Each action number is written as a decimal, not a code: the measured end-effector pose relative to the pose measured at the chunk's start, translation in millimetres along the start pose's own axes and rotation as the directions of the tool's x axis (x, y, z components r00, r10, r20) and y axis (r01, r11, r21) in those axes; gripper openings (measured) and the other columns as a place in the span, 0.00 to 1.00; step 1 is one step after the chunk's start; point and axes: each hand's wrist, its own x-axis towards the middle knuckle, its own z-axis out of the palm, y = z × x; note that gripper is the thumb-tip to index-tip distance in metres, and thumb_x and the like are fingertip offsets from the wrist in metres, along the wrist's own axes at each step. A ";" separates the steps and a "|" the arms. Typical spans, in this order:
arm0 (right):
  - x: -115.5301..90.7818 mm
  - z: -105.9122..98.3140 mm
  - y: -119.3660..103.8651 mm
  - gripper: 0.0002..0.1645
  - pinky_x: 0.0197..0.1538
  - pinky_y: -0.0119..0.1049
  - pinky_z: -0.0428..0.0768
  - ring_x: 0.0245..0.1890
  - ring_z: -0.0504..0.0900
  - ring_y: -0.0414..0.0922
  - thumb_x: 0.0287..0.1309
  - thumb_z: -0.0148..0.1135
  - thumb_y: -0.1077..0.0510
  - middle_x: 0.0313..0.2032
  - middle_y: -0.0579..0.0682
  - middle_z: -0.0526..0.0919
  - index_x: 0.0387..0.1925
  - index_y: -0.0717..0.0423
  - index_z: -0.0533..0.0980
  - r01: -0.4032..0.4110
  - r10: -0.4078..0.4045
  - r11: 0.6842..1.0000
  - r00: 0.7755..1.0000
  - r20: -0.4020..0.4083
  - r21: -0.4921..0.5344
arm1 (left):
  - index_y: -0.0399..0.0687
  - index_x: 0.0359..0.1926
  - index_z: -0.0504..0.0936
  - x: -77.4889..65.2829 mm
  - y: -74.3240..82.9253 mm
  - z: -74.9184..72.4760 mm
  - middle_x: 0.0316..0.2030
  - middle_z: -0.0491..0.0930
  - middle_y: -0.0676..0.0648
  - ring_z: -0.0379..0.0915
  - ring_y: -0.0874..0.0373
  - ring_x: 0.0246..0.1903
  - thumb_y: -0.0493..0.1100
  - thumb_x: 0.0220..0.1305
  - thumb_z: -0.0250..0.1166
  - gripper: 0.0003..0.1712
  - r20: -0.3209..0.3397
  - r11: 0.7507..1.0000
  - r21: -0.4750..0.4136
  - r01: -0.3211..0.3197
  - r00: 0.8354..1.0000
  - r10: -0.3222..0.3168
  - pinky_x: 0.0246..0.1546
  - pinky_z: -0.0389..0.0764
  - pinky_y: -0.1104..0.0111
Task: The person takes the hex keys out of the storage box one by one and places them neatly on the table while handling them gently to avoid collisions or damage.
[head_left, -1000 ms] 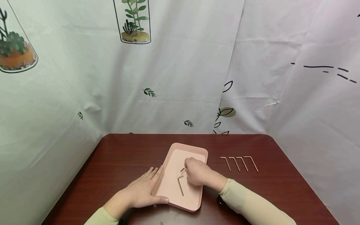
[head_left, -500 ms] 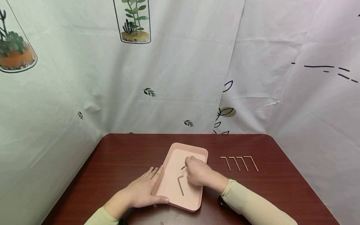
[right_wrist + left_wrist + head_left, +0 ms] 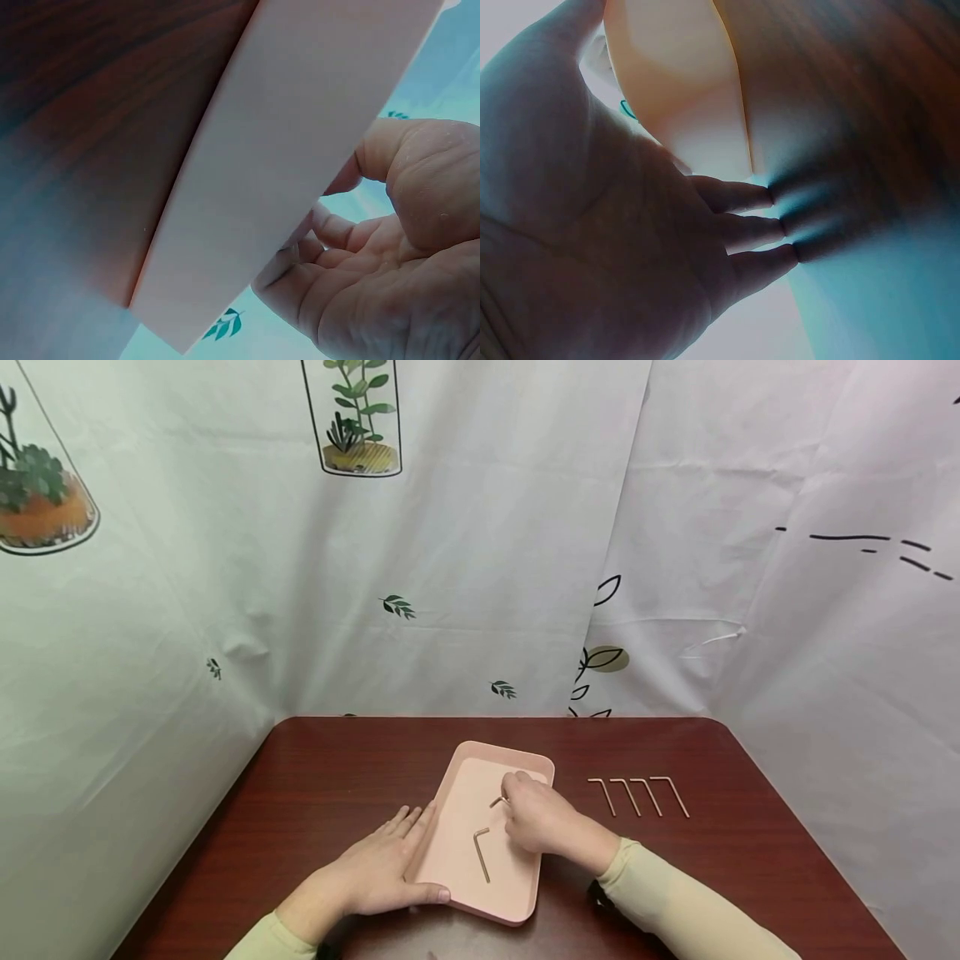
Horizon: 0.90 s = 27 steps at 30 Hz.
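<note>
Head view shows a pink tray [image 3: 453, 860] lying slantwise on a dark red table [image 3: 360, 756]. Left of the tray, a person's left hand [image 3: 375, 870] rests with its fingers straight along the tray's side and its thumb at the near edge. Over the tray's right half, the right hand [image 3: 542, 814] has its fingers curled, pinching a hex key [image 3: 497, 801] inside it; just the short bent end shows. On the tray's floor, nearer the person, lies a loose L-shaped key [image 3: 482, 857]. Right of the tray, four similar keys [image 3: 652, 797] sit in a row. Behind the tray and table hangs a white printed curtain [image 3: 480, 543].
</note>
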 end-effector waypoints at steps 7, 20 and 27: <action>-4.7 -8.5 3.0 0.16 0.38 0.43 0.78 0.34 0.73 0.45 0.50 0.68 0.71 0.33 0.47 0.74 0.37 0.56 0.73 0.002 -0.001 1.000 1.000 -0.023 0.020 | 0.33 0.89 0.51 -0.2 -0.2 0.7 0.85 0.57 0.31 0.54 0.27 0.83 0.84 0.66 0.65 0.75 -0.005 1.000 0.009 -0.007 1.000 0.007 0.80 0.64 0.37; -15.3 -22.6 6.8 0.18 0.33 0.42 0.76 0.27 0.73 0.45 0.50 0.66 0.71 0.31 0.44 0.72 0.42 0.54 0.74 -0.095 0.097 0.993 0.995 -0.027 0.071 | 0.33 0.89 0.50 -0.2 1.1 -0.9 0.85 0.56 0.32 0.53 0.27 0.83 0.83 0.66 0.65 0.75 0.006 1.000 0.010 -0.001 1.000 0.001 0.80 0.63 0.37; -20.3 -27.4 16.1 0.16 0.35 0.42 0.77 0.30 0.74 0.45 0.57 0.69 0.69 0.35 0.45 0.73 0.43 0.54 0.74 -0.110 0.112 0.992 0.993 -0.030 0.069 | 0.34 0.89 0.50 -0.4 1.3 -0.6 0.86 0.56 0.32 0.53 0.28 0.83 0.83 0.66 0.65 0.75 0.005 1.000 0.009 -0.002 1.000 0.002 0.80 0.63 0.37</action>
